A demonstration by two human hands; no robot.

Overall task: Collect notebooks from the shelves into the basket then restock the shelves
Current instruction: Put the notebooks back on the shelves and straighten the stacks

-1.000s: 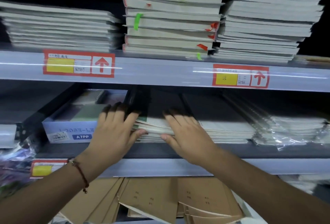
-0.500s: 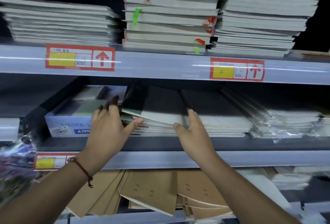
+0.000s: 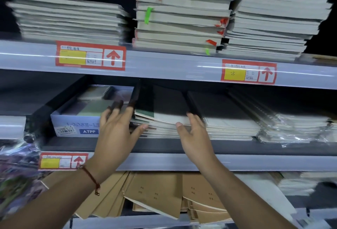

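Two hands reach into the middle shelf (image 3: 164, 146) at centre frame; between them sits the dark-covered notebook stack (image 3: 164, 115), its top cover lying in shadow. Left hand (image 3: 116, 130): fingers spread and fairly straight, fingertips at the stack's left edge, thumb pressed against the page edges low on the front; it grasps nothing. Right hand (image 3: 195, 134): thumb on the front page edges, fingers running up over the stack's right front corner into the gap beside the neighbouring stack (image 3: 224, 119); whether they curl round the covers, cannot tell. A red cord bracelet (image 3: 91, 179) circles the left wrist. Just left of the left hand, a pale box marked A7PP (image 3: 76, 124); far right of the same shelf, plastic-wrapped spiral notebooks (image 3: 295, 126). Upper shelf: three pale stacks, the middle one (image 3: 182, 15) carrying green and red tabs; red-bordered price labels (image 3: 90, 56) on the rail. Bottom of frame: brown kraft notebooks (image 3: 156, 194) fanned out.
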